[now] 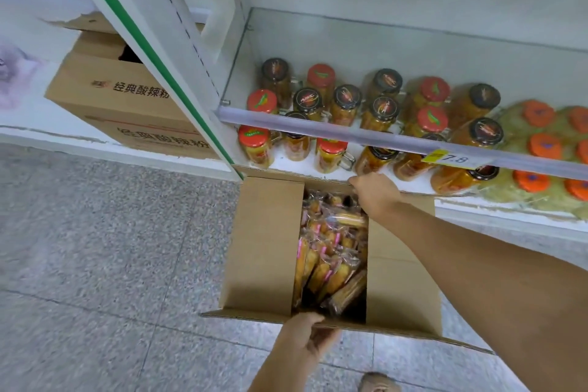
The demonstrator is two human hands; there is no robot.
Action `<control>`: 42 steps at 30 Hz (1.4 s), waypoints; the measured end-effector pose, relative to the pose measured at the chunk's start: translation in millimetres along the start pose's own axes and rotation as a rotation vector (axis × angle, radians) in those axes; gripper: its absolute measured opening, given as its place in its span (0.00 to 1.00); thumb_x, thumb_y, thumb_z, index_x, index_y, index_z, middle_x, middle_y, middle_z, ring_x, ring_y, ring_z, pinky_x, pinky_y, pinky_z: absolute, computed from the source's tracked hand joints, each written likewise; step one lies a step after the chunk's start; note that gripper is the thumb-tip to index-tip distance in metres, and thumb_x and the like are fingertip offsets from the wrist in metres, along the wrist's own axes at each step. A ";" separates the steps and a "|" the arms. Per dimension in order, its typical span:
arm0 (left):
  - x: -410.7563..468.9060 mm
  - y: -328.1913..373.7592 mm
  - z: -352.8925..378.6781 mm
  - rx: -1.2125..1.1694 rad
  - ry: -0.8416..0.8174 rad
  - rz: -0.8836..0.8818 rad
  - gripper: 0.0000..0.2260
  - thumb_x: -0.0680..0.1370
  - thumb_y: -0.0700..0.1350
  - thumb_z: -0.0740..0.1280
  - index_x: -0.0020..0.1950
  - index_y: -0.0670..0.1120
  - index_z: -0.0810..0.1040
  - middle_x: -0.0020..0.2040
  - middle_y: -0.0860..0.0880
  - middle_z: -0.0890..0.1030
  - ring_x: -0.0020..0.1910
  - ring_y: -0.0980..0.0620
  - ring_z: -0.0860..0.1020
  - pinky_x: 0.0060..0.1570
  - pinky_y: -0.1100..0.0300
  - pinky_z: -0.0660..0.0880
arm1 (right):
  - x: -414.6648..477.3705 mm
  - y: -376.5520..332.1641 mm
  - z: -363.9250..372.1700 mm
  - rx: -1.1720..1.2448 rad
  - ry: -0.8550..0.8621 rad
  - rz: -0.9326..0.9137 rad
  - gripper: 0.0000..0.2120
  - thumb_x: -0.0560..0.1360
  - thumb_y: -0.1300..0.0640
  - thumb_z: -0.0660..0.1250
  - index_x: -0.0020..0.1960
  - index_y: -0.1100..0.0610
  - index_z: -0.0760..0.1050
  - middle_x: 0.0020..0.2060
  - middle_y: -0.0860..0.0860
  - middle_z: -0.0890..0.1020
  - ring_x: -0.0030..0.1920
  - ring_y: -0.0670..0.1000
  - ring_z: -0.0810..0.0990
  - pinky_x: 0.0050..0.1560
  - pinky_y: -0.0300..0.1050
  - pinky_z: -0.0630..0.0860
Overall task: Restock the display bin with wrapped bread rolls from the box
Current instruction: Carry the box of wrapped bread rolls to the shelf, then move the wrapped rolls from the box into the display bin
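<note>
A: Item one, right hand (375,197): reached to the far edge of the box (264,251), fingers curled closed at the far rim or flap. It holds no roll.

B: Item two, left hand (305,336)?

A: Closed on the near flap of the box, thumb on top, fingers folded beneath.

B: Stock?

A: Wrapped bread rolls (331,251), many, clear film with pink marks, all lying inside the box between its two side flaps. The box sits on the floor (111,248), against the bottom shelf (350,175) of jars (343,105).

B: Progress?

A: Judged as barely begun: box open, apparently full, nothing in hand.

B: Display bin?

A: Not in view; no fill level can be entered. Right forearm covers the box's right flap. How deep the rolls are stacked is hidden. Whether the right fingers pinch cardboard or only rest there is probably not decidable. A second carton (127,95) stands at left, contents unseen.
</note>
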State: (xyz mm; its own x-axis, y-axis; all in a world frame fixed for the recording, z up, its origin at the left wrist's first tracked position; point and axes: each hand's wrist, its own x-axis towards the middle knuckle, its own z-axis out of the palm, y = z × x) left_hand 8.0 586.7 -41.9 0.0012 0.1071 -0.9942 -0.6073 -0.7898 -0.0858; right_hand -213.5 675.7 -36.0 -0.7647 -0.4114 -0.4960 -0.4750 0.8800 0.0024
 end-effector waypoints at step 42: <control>40.5 23.6 -32.2 2.475 0.859 0.721 0.20 0.80 0.39 0.54 0.72 0.41 0.60 0.68 0.42 0.67 0.67 0.44 0.63 0.67 0.54 0.59 | -154.8 -44.2 155.3 -0.097 -0.510 0.159 0.15 0.79 0.57 0.60 0.65 0.57 0.69 0.58 0.52 0.78 0.57 0.51 0.78 0.41 0.41 0.70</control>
State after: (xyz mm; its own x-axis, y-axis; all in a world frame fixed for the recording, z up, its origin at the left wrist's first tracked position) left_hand 19.3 553.0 -86.2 -0.6634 -0.2483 -0.7058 0.0130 0.9394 -0.3427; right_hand -6.5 737.4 -94.2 -0.5336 -0.0864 -0.8413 -0.4271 0.8861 0.1799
